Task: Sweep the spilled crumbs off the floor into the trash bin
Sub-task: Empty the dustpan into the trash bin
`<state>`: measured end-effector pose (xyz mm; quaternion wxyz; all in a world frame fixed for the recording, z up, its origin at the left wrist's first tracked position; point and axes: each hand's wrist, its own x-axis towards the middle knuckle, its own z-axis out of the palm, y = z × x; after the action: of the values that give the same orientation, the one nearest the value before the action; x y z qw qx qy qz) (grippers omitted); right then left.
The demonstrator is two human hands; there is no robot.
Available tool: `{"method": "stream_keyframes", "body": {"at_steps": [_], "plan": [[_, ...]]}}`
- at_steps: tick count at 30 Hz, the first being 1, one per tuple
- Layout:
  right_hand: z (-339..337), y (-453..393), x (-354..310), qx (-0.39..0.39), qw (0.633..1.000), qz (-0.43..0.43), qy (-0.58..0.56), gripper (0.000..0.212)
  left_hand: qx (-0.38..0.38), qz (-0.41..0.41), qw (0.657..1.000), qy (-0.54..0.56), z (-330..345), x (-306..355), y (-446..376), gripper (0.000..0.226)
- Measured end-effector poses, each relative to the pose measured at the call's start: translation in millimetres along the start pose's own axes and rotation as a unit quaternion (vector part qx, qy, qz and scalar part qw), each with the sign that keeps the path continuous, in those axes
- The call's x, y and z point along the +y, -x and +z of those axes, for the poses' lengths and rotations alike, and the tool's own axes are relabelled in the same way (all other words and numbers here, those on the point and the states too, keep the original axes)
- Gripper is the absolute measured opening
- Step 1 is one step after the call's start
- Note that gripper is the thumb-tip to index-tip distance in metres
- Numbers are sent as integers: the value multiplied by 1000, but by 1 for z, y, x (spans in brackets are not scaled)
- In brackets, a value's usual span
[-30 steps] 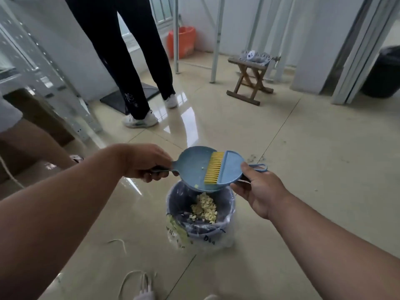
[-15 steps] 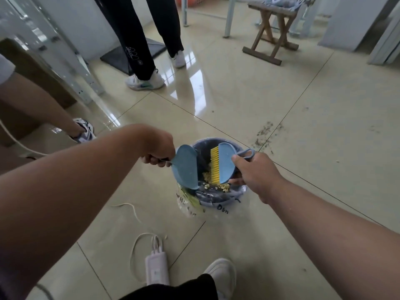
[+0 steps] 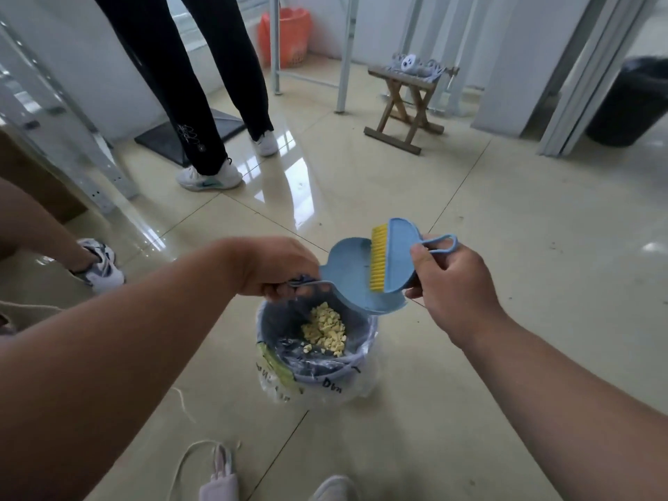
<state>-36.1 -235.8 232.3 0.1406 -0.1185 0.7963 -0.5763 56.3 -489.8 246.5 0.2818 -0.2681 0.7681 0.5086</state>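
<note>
The crumbs (image 3: pixel 325 329) lie inside the trash bin (image 3: pixel 356 368). Just above the bin, the left hand (image 3: pixel 274 265) grips the dustpan (image 3: pixel 356 280) and the right hand (image 3: pixel 452 283) pinches the brush (image 3: pixel 392 260). Dumping looks done; next, check the floor for leftovers.

Glossy beige tiled floor (image 3: pixel 542 247), wooden stool (image 3: pixel 405 106), white walls (image 3: pixel 506 48)

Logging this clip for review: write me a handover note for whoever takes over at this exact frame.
Left hand grips the dustpan handle; right hand grips the brush, bristles against the pan.
Both are held above the lined trash bin.
Done: yellow crumbs lie in the bin; the pan looks empty.
Left: check the floor for leftovers, then put the tools away.
</note>
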Motion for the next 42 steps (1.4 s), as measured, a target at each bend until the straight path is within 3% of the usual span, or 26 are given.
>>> {"method": "stream_keyframes", "body": {"at_steps": [3, 7, 12, 19, 24, 30, 34, 37, 39, 42], "plan": [[-26, -6, -4, 6, 990, -66, 125, 20, 55, 7, 998, 6, 25, 13, -15, 7], [-39, -8, 10, -32, 944, -135, 298, 26, -13, 61, 996, 61, 56, 13, -35, 30], [-31, -1, 31, -92, 895, -232, 369, 16, -39, 41, 990, 127, 85, 11, -46, 78], [-4, 1, 48, -122, 853, -261, 435, 30, -100, 85, 969, 211, 96, 6, -52, 88], [-3, 2, 53, -117, 862, -267, 414, 27, -103, 86, 969, 207, 102, 8, -54, 80], [-17, 5, 68, -114, 865, -266, 410, 21, -108, 75, 971, 201, 109, 6, -57, 22], [-37, 11, 86, -100, 870, -244, 417, 19, -134, 69, 968, 198, 116, 1, -61, 24], [-59, 18, 103, -19, 897, -220, 384, 21, -146, 68, 968, 192, 127, 0, -61, 29], [-78, 26, 114, 51, 934, -131, 328, 35, -150, 78, 971, 168, 140, 3, -58, 28], [-100, 38, 130, 110, 974, 123, 155, 54, -164, 101, 976, 103, 164, 11, -55, 27]]}}
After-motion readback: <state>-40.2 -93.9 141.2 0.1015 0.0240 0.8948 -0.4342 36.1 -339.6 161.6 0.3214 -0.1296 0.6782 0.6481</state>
